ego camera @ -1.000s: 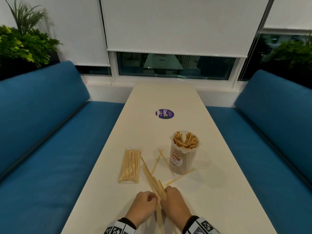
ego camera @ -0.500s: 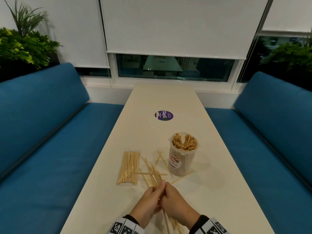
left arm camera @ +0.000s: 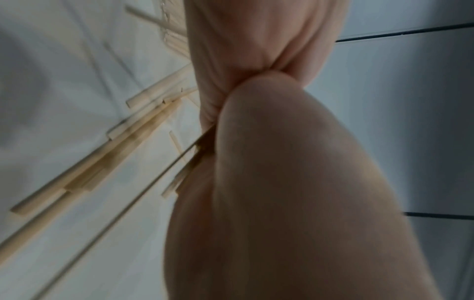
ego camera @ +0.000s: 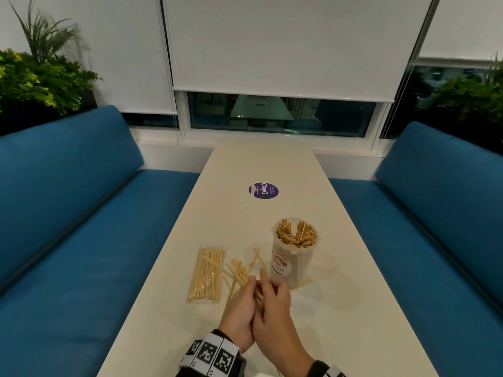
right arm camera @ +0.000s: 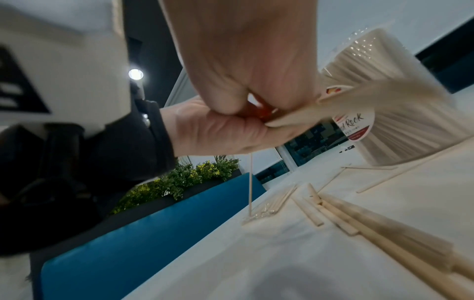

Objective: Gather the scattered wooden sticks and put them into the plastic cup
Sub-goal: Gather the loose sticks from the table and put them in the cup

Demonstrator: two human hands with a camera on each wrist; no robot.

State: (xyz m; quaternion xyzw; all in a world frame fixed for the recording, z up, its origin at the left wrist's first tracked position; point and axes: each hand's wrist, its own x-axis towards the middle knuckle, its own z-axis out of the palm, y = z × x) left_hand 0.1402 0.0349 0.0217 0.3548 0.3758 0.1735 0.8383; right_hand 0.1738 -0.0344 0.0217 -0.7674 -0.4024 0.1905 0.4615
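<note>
- At the bottom centre of the head view, the left hand (ego camera: 241, 314) and the right hand (ego camera: 272, 311) are pressed together side by side over the table (ego camera: 340, 308), each wearing a black-and-white patterned wrist band.
- Between the two palms sits a bundle of wooden sticks (ego camera: 257, 296); both hands close their fingers round it, the sticks fanning out past the fingertips toward the upper left.
- In the right wrist view the left hand (right arm camera: 218, 132) lies beneath the right hand (right arm camera: 246, 60), with the bundle (right arm camera: 359, 95) sticking out blurred to the right; one thin stick (right arm camera: 250, 182) hangs straight down from the grip to the table.
- In the left wrist view more loose sticks (left arm camera: 107, 162) lie on the table at the left of the frame, beside the two clasped hands.
- Just above the hands in the head view, a few scattered sticks (ego camera: 235, 268) lie crossed on the table.
- Left of those lies a clear packet of sticks (ego camera: 206, 274), flat and lengthwise.
- Right of centre stands the plastic cup (ego camera: 292, 257), upright, already packed with sticks, close beside the right hand's fingertips.
- Farther up the table is a round purple sticker (ego camera: 263, 190).
- Blue benches (ego camera: 81, 240) flank the table at left and right; window blinds (ego camera: 285, 44) fill the top of the frame.
</note>
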